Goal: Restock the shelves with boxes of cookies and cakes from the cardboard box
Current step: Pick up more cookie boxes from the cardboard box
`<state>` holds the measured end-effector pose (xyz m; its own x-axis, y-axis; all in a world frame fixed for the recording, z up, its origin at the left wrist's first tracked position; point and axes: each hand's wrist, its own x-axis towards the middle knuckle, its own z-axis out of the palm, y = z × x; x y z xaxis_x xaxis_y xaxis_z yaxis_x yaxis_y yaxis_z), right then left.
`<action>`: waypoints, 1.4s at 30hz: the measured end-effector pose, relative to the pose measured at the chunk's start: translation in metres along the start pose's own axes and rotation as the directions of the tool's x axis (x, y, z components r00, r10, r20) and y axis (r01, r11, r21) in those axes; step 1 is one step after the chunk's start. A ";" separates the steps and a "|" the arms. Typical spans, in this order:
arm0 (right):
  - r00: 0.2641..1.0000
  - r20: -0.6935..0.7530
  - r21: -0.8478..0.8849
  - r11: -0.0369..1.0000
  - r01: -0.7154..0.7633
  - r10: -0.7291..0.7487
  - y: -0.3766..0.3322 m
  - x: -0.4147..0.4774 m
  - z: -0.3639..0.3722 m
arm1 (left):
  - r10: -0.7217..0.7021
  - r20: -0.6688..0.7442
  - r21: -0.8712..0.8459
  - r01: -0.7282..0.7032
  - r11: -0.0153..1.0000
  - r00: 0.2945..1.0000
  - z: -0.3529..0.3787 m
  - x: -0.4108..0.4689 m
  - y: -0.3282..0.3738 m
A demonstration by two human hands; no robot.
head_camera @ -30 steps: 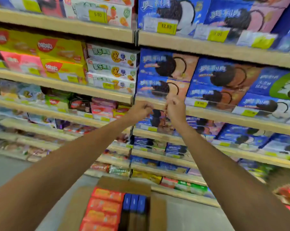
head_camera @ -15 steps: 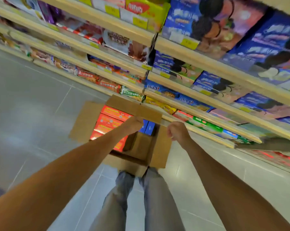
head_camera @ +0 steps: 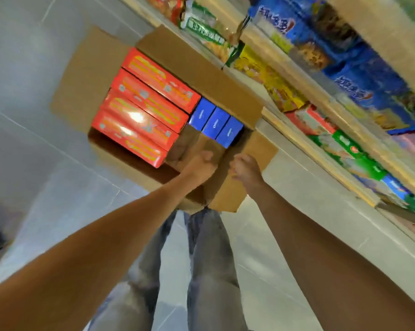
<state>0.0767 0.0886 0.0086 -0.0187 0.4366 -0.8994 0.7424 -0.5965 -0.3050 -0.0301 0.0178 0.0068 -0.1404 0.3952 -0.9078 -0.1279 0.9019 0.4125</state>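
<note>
The cardboard box [head_camera: 197,68] is on the floor right against the bottom of the shelves [head_camera: 380,32], flaps open. Inside there's a row of four red boxes [head_camera: 144,108] on one side, three blue boxes [head_camera: 216,123] standing on end at the shelf-side corner, and a bare gap in the near part.

So, what changed: a second ago both my hands were up at a blue cookie box on a shelf. Now I've bent over and they're down at the carton. I'd read that as one box shelved and me going back for the next, with plenty left to put out.

Grip-wise, my left hand [head_camera: 199,169] and right hand [head_camera: 245,169] are close together over that gap, fingers loosely curled, holding nothing as far as the blur lets me tell. Neither is on a box yet; the blue ones sit just beyond them.
</note>
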 end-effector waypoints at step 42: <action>0.862 0.507 -0.078 0.996 0.050 -0.004 0.001 -0.071 -0.097 | 0.233 0.514 0.547 -0.525 0.653 0.825 0.002 -0.051 0.078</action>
<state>0.1436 0.1228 0.1023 -0.3588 0.0369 -0.9327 0.7903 -0.5197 -0.3246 -0.0310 0.0686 0.0856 0.3588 0.6263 -0.6922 0.5268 0.4763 0.7040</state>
